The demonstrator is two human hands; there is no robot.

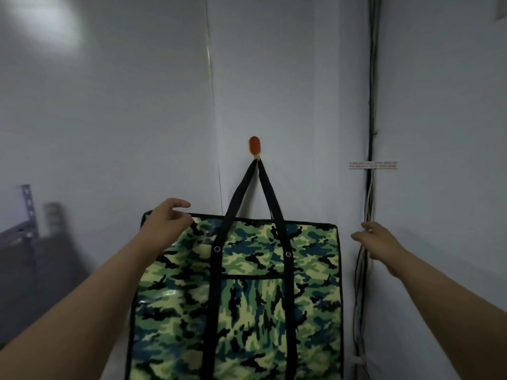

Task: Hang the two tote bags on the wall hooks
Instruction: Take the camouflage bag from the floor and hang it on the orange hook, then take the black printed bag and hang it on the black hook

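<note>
Camouflage tote bag hanging by its black straps from an orange wall hook.

I see my left hand, loosely open, at the bag's top left corner; my right hand, open and empty, hovers beside the wall cables.

— The tote bag is showing green, cream, blue and black camouflage, with black straps and black edging.
— And the hook is glowing orange-red against pale grey-white walls, with black cables running down.
</note>
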